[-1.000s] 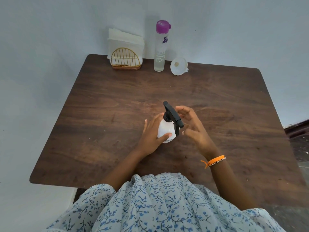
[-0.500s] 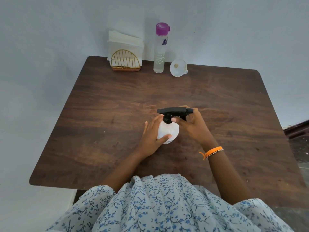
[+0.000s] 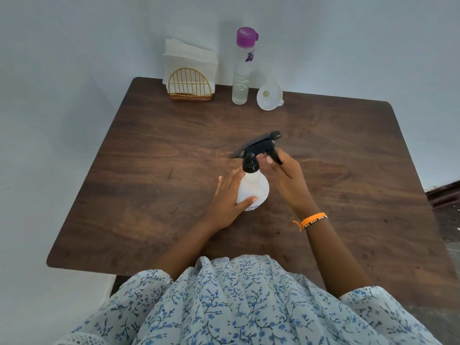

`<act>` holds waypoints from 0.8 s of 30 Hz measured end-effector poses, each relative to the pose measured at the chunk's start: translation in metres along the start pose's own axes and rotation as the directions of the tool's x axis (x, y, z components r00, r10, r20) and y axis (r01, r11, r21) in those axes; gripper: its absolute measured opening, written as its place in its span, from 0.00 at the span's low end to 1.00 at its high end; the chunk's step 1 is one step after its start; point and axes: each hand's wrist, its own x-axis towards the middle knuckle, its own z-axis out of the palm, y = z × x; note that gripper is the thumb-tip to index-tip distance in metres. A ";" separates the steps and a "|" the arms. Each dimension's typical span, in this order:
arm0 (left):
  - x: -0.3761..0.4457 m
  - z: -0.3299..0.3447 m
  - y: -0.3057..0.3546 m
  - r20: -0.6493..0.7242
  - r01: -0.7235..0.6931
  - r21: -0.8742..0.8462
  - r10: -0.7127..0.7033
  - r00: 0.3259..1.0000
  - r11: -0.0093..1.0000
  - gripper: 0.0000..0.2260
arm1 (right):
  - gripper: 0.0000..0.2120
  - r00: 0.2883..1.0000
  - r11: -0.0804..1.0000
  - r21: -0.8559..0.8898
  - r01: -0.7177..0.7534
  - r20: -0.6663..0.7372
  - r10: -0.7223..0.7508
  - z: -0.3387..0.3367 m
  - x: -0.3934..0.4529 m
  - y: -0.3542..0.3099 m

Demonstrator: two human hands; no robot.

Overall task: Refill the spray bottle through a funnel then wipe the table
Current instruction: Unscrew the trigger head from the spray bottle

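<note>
A white spray bottle (image 3: 256, 189) stands in the middle of the dark wooden table (image 3: 149, 158). My left hand (image 3: 230, 200) wraps around its round body from the left. My right hand (image 3: 286, 174) grips the black trigger head (image 3: 256, 148) on top, whose nozzle points to the upper right. At the table's far edge stand a tall clear bottle with a purple cap (image 3: 242, 68) and, right of it, a white funnel (image 3: 270, 97) lying on its side. A gold wire holder with white paper napkins (image 3: 190, 73) is at the far left.
The table is pushed against a pale blue wall. Bare wood lies left and right of the spray bottle. A dark ledge (image 3: 445, 192) shows beyond the table's right edge. My floral blue-and-white clothing fills the bottom of the view.
The black trigger head has turned: its nozzle pointed toward me, then right, now to the upper right. My right hand closed on it. The left hand kept hold of the bottle.
</note>
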 end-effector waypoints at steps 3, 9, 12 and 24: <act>0.000 0.000 0.000 0.001 0.003 0.010 -0.003 1.000 1.000 0.29 | 0.10 0.998 0.995 0.093 -0.030 0.064 0.024 0.001 0.004 -0.002; 0.001 -0.003 0.003 -0.022 -0.018 -0.028 0.017 1.000 0.999 0.30 | 0.15 0.975 0.845 0.488 -0.220 0.129 0.179 -0.007 0.003 0.002; 0.001 -0.001 0.003 -0.028 -0.022 -0.020 0.021 0.999 1.000 0.30 | 0.16 0.983 0.829 0.528 -0.182 0.076 0.167 0.001 0.003 0.000; 0.001 -0.002 0.001 -0.011 -0.002 -0.029 0.002 1.000 1.000 0.31 | 0.18 0.969 0.770 0.638 -0.015 -0.181 0.169 -0.003 0.022 -0.030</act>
